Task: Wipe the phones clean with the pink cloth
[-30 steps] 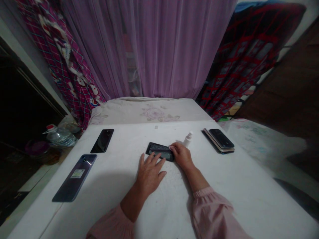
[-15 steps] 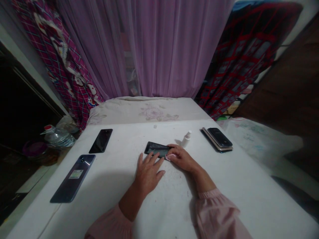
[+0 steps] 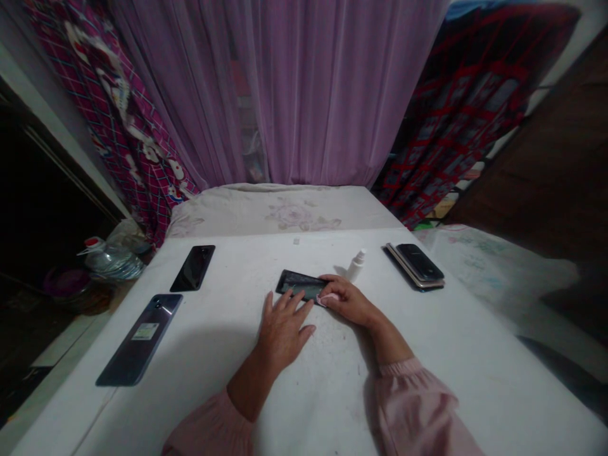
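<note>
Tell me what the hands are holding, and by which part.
The right hand holds a pink cloth under its fingers, against the right end of the phone. The left hand holds nothing, resting flat beside it.

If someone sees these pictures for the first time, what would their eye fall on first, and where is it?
The tall purple curtain fills the top of the view, behind a white-topped table. At the centre, the right hand presses a small pink cloth onto a dark phone, and the left hand lies flat just below it. Other phones lie to both sides: a large one with a sticker at left, a stack at right.
</note>
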The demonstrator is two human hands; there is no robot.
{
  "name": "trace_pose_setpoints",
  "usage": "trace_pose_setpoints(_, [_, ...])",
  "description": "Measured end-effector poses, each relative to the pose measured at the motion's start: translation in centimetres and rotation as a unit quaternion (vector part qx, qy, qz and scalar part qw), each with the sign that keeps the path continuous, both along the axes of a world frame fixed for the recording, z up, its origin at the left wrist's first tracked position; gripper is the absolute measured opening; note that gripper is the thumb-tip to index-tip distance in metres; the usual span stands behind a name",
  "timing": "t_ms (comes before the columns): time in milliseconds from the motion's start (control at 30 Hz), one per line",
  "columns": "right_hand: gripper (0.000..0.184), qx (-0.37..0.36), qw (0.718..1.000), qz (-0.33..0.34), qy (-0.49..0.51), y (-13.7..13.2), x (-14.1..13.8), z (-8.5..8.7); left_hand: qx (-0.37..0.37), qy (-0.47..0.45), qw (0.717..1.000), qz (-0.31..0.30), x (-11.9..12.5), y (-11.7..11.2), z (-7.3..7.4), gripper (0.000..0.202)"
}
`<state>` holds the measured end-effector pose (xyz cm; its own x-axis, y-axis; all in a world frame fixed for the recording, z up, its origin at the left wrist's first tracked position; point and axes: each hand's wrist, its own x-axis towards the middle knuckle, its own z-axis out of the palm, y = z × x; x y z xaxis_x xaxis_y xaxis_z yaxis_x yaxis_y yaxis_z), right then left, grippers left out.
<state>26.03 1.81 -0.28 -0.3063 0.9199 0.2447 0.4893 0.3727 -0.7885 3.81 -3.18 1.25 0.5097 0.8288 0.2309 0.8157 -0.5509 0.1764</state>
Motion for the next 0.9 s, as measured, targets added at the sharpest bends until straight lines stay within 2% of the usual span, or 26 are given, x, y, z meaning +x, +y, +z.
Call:
trace_pose_setpoints(133, [0.01,-0.017,1.0,0.004,0.01,-0.1,0.0,0.0,-0.005,-0.002,1.0,0.0,0.0,0.0,0.0,0.043])
trace_pose_setpoints(200, [0.01,-0.001,0.999,-0.034,0.014,0.1,-0.6,-0.2,-0.007,-0.001,1.0,0.001,0.1,0.0,0.0,0.043])
trace_pose_setpoints(333, [0.017,0.011,0.989,-0.15,-0.01,0.7,-1.8,-0.6,-0.001,0.001,1.0,-0.002,0.0,0.0,0.0,0.044])
trace_pose_setpoints(467, [0.018,0.016,0.981,-0.192,-0.038,1.2,-2.4,-0.8,-0.005,0.001,1.0,-0.001,0.0,0.0,0.0,0.044])
trace_pose_setpoints(600, [0.018,-0.003,0.985,-0.173,-0.015,1.2,-1.9,-0.9,-0.01,0.004,1.0,0.001,0.1,0.0,0.1,0.044])
trace_pose_setpoints(800, [0.01,-0.01,1.0,-0.007,0.026,0.4,-0.2,-0.2,-0.01,0.008,1.0,0.0,0.1,0.0,0.0,0.044])
trace_pose_setpoints(900, [0.01,-0.013,1.0,-0.002,0.016,0.2,-0.1,0.0,-0.011,0.007,1.0,0.001,0.1,0.0,0.0,0.044])
